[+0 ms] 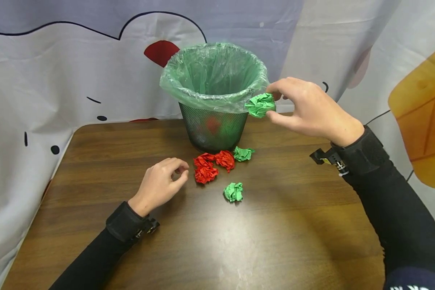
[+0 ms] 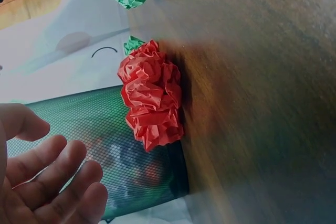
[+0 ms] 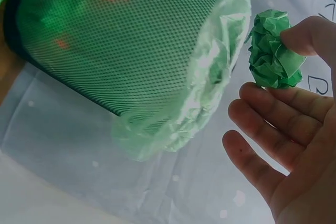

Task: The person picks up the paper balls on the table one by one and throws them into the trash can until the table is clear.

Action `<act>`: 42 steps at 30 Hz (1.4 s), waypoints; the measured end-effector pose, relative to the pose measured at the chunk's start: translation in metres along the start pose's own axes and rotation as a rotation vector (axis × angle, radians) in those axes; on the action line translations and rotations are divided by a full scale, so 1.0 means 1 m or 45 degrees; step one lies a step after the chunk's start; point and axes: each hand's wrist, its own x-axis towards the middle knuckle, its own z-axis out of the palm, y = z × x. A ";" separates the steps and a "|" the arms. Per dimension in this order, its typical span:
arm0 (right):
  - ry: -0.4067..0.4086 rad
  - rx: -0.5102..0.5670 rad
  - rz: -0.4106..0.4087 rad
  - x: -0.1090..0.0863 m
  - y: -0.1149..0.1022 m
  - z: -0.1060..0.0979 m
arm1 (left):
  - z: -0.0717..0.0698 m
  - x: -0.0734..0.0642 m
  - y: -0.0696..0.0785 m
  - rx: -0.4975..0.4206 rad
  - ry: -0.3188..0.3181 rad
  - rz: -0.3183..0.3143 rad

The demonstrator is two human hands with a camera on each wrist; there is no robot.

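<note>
My right hand (image 1: pixel 308 106) pinches a crumpled green paper ball (image 1: pixel 261 104) between thumb and fingers, beside the right rim of a mesh wastebasket (image 1: pixel 217 125). A green plastic bag (image 1: pixel 188 90) lines the basket and folds over its rim. In the right wrist view the same paper ball (image 3: pixel 273 51) sits between the thumb and index finger. Just left of several red paper balls (image 1: pixel 206 174), my left hand (image 1: pixel 161 183) hovers with loosely curled fingers and nothing in them. One green paper ball (image 1: pixel 243 153) lies by the basket's foot, another green paper ball (image 1: pixel 233 192) nearer me.
The basket stands at the back of a brown wooden table (image 1: pixel 275 233), against a printed white curtain (image 1: pixel 50 80). Blurred red and green shapes show through the mesh (image 3: pixel 110 30). Each wrist wears a black strap with a small camera.
</note>
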 end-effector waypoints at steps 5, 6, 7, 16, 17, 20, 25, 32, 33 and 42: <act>0.010 0.014 0.002 0.013 0.000 -0.008 | 0.001 -0.001 0.001 -0.009 -0.012 -0.003; 0.013 0.017 0.000 0.015 0.000 -0.009 | 0.001 -0.001 0.001 -0.011 -0.014 -0.004; 0.019 0.018 -0.003 0.018 0.001 -0.011 | 0.001 -0.001 0.001 -0.011 -0.015 -0.005; 0.000 -0.002 0.026 0.036 0.006 -0.020 | 0.004 -0.003 0.000 -0.008 -0.023 -0.011; -0.002 -0.003 0.034 0.038 0.007 -0.021 | 0.004 -0.003 0.000 -0.008 -0.024 -0.012; -0.008 -0.010 0.045 0.044 0.009 -0.024 | 0.004 -0.003 0.000 -0.008 -0.029 -0.018; -0.022 -0.037 0.059 0.054 0.013 -0.028 | 0.004 -0.004 -0.001 -0.012 -0.033 -0.026; -0.057 -0.068 0.103 0.068 0.017 -0.035 | 0.003 -0.005 0.000 -0.013 -0.046 -0.034; -0.066 -0.069 0.114 0.069 0.018 -0.035 | 0.003 -0.005 0.000 -0.013 -0.047 -0.034; -0.142 -0.108 0.107 0.082 0.024 -0.032 | 0.004 -0.007 0.001 -0.019 -0.050 -0.031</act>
